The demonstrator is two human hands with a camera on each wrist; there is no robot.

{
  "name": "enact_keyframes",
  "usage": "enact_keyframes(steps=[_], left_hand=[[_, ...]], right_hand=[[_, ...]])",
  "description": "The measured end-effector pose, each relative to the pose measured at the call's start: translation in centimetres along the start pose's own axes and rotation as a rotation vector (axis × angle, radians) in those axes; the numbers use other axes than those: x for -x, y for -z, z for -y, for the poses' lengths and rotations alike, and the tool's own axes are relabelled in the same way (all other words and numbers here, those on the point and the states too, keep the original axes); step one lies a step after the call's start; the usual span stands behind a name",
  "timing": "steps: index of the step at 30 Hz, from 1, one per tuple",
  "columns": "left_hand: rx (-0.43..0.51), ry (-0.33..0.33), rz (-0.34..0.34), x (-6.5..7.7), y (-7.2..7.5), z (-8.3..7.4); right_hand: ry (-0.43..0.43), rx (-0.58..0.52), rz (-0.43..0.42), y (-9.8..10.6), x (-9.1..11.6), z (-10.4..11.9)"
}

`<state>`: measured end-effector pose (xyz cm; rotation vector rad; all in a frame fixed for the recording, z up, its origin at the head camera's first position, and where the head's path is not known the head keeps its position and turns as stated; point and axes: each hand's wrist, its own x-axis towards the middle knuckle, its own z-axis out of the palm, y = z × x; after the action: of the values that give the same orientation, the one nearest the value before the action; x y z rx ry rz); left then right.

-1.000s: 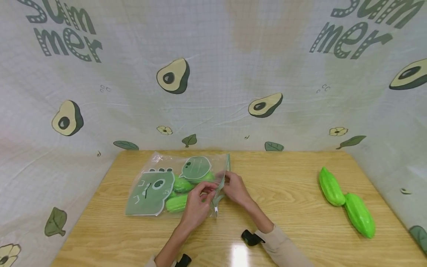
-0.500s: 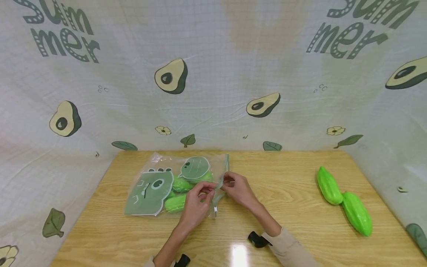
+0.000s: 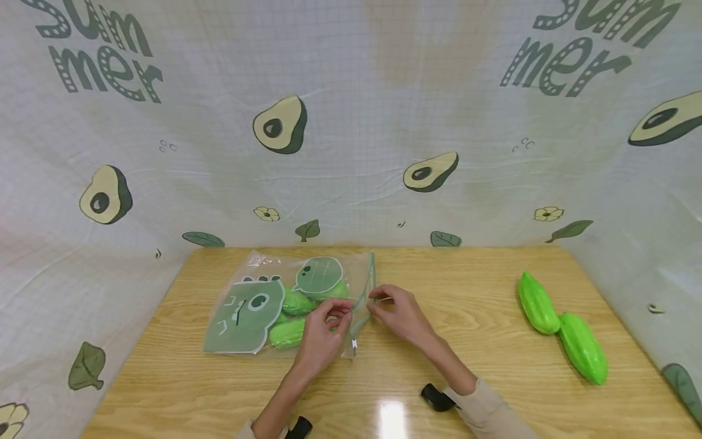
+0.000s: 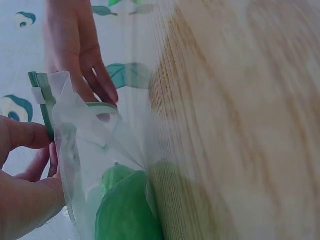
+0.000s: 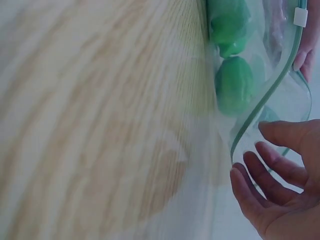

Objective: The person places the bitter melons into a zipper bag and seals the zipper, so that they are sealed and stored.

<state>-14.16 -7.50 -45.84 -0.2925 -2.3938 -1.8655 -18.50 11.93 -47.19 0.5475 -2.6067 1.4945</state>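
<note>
A clear zip bag (image 3: pixel 359 268) printed with a green dinosaur lies on the table, with several green ridged fruits (image 3: pixel 287 334) inside. My left hand (image 3: pixel 323 335) pinches the green zip strip at its mouth; the left wrist view shows finger and thumb on the strip (image 4: pixel 46 107). Beside the mouth's far part is my right hand (image 3: pixel 399 312), its fingertips right at the rim. The right wrist view has that hand's thumb and fingers spread apart, loosely bent, near the zip edge (image 5: pixel 267 95). A white slider (image 5: pixel 300 17) sits on the strip.
Two bright green ridged fruits (image 3: pixel 582 349) lie end to end on the right of the wooden table (image 3: pixel 466 292). Behind the table hangs a pale cloth (image 3: pixel 351 183) printed with avocados, and it continues along both sides.
My right hand has drawn back rightward from the bag's mouth to its rim, its fingers loosening. My left hand keeps its pinch in place. The view has shifted slightly.
</note>
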Motion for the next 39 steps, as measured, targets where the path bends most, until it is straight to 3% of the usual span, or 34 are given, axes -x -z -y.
enact_keyframes(steps=[12, 39], left_hand=[[0.046, -0.01, -0.018, -0.1, -0.3, 0.2], [0.028, 0.018, -0.033, -0.1, -0.1, 0.3]], right_hand=[[0.009, 0.062, -0.035, 1.5, 1.2, -0.8], [0.027, 0.163, -0.093, 4.9, 4.3, -1.9]])
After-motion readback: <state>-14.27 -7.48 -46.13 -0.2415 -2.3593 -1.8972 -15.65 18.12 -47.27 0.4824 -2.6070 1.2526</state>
